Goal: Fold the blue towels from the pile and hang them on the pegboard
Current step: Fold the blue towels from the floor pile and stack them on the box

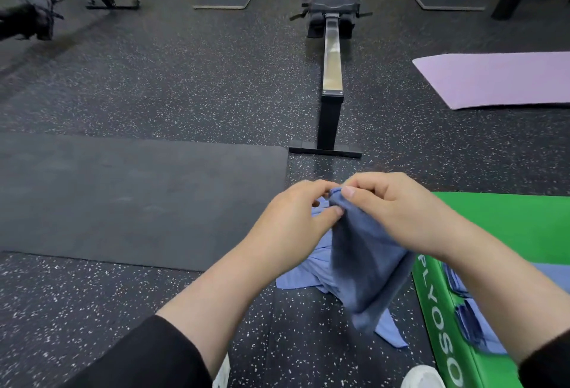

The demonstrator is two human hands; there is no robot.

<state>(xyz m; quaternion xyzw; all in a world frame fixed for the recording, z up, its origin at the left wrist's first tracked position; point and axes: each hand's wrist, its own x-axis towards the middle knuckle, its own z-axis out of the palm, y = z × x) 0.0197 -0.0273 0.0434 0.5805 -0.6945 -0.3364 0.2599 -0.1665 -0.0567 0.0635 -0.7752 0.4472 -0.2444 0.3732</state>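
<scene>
Underfoot, the speckled rubber floor point(185, 79) carries a smooth dark mat point(123, 196), a padded green box point(499, 227), and the soft crumpled pile of blue towels point(311, 267). My left hand point(296, 218) and right hand point(391, 202) both pinch the top edge of one limp terry towel point(370, 264) hanging above that pile. If the corners sit uneven, the fold may skew; a loose pinch could drop it.

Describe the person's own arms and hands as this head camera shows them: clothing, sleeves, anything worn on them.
Both arms wear black long sleeves pushed back, leaving the forearms bare. The left hand and right hand are bare: no gloves, and no rings, watch or bands on the parts in view. The left sleeve shows as plain dark fabric without markings; the right sleeve appears only at the frame's lower corner.
</scene>
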